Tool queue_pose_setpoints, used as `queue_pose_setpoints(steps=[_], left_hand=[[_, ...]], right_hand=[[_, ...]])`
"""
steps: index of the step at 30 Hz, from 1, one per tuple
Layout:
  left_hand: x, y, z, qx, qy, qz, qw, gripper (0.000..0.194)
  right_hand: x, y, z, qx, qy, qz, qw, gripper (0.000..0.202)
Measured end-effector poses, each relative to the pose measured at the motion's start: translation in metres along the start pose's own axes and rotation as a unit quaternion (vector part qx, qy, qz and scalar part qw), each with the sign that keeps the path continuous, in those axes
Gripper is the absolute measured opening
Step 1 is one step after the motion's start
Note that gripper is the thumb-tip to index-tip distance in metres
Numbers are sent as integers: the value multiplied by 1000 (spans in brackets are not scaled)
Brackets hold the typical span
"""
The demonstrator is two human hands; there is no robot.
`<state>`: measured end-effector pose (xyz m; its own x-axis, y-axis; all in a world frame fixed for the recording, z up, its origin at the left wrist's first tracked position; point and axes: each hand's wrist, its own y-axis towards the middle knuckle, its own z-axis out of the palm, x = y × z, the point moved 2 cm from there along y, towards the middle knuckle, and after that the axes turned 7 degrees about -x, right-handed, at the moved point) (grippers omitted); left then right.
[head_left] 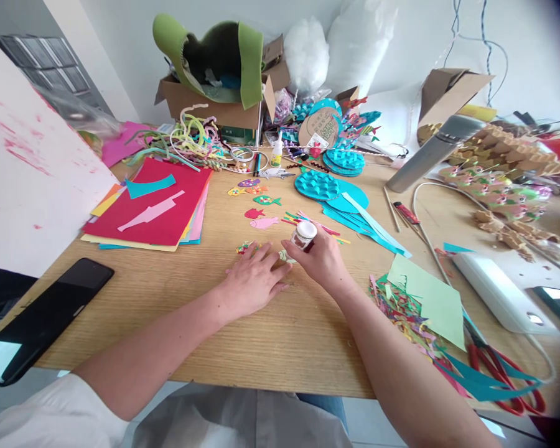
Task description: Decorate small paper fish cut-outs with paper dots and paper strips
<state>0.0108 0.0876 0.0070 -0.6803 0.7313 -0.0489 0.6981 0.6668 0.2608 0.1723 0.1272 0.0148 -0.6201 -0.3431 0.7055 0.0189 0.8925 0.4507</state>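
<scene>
At the centre of the frame, our right hand [324, 256] grips a white-capped jar [306, 232] beside a pale green paper piece [286, 256]; our left hand [254, 278] rests nearby, fingers loosely spread.

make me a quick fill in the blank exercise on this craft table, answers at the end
1. The bare right hand holds a small round container whose lid is coloured ____.
2. The bare left hand is turned palm ____.
3. On the large red paper sheet lie a turquoise paper offcut and a long narrow one coloured ____.
4. The flat green paper cutout is shaped like a ____.

Missing words: white; down; pink; fish.
</scene>
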Motion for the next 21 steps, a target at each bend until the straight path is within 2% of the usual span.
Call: queue_pose_setpoints(steps=[12, 21], left_hand=[[0, 0, 2, -2, 1, 2, 1000, 36], [1, -2, 4, -9, 12, 3, 1000, 40]], right_hand=[[2, 0, 1, 7, 7, 21, 1000, 29], [-3, 3, -3, -17, -29, 41, 999, 32]])
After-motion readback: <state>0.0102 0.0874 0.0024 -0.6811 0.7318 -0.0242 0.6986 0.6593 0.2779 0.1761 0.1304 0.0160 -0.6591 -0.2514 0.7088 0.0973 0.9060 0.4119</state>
